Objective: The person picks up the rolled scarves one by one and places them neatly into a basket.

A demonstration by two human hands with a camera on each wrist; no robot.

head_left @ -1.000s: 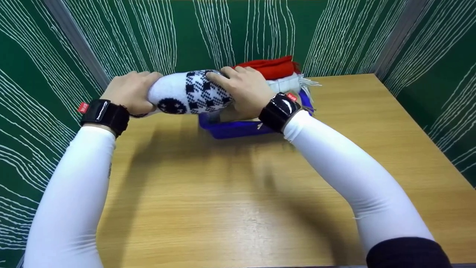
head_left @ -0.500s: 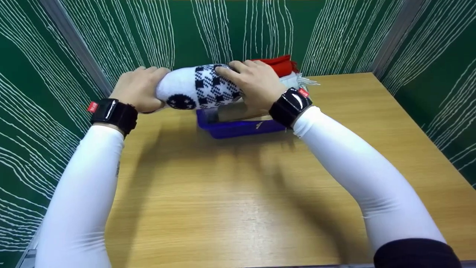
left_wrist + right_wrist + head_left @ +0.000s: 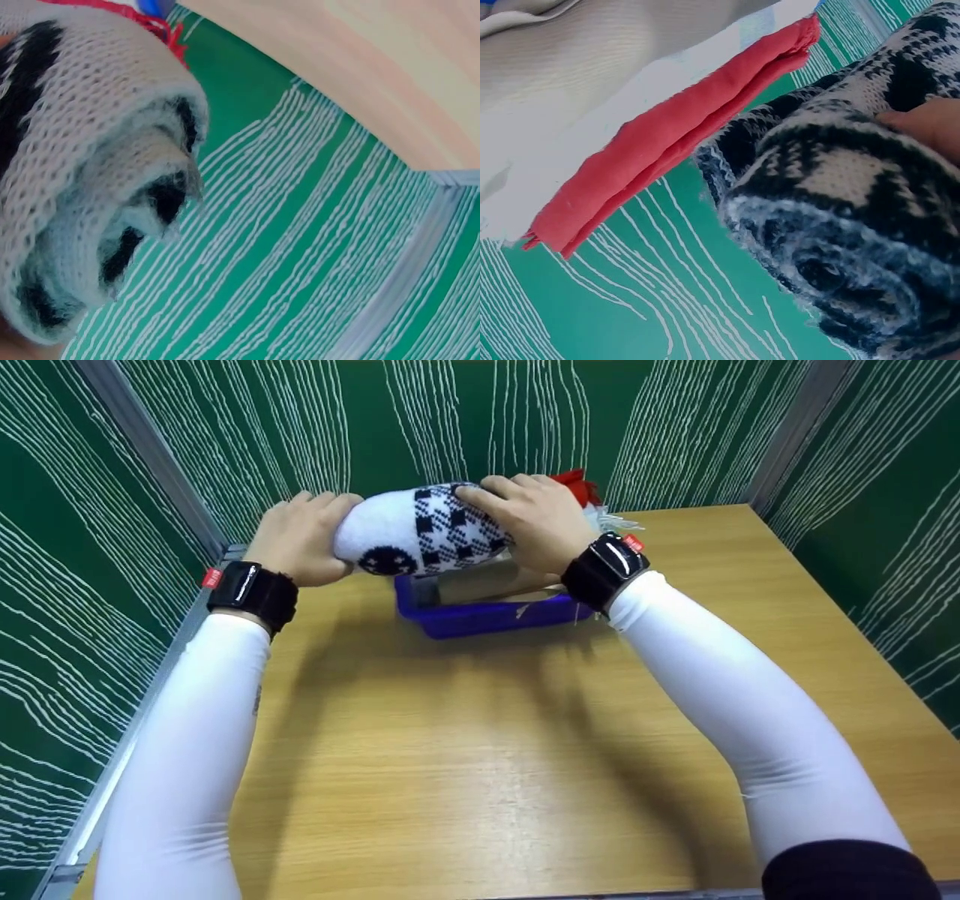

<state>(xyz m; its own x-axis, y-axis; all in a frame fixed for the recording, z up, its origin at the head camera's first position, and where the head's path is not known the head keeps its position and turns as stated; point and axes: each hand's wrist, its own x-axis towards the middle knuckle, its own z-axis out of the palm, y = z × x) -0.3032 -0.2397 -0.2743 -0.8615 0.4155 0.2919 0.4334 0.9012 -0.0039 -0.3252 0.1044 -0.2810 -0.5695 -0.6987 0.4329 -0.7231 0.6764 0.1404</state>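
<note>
A rolled-up knitted scarf [image 3: 420,532], white with a black houndstooth pattern, is held level in the air between both hands. Its left end is gripped by my left hand [image 3: 304,540], the right part by my right hand [image 3: 538,521]. The coiled layers of the scarf [image 3: 112,165] show at one end in the left wrist view, and the other spiral end of the roll [image 3: 817,247] appears in the right wrist view. Below and behind it stands a blue basket [image 3: 502,621], partly covered by the scarf and right hand.
Inside the basket lie a beige-grey roll of cloth [image 3: 480,585], a white fringed scarf [image 3: 606,519] and a red folded scarf [image 3: 682,127]. The basket rests on a wooden table [image 3: 450,750]. Green walls with white lines [image 3: 390,427] enclose the back and sides.
Both hands have carried the rolled scarf to the right and slightly upward over the basket. More of the basket's left part shows, while less of the red scarf is visible.
</note>
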